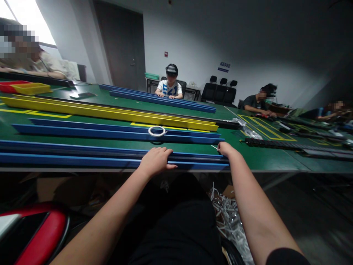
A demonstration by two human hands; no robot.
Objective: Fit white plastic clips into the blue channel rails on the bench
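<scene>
My left hand [156, 161] rests over the nearest blue rail [82, 158] at the table's front edge, its fingers over the top and the thumb stretched to the right. At that rail's right end, my right hand [224, 149] is closed on a thin white strip [214, 147], whose end sticks out to the left. A roll of white tape [157, 131] leans on a second blue rail [110, 132] just behind. Part of the nearest rail is hidden under my left hand.
Behind the blue rails lies a long yellow rail [110, 114]. Red [13, 87] and yellow trays [31, 88] stand at the far left. Dark strips [275, 144] lie on the right. Several people sit around the table. White scraps [231, 217] lie below the table edge.
</scene>
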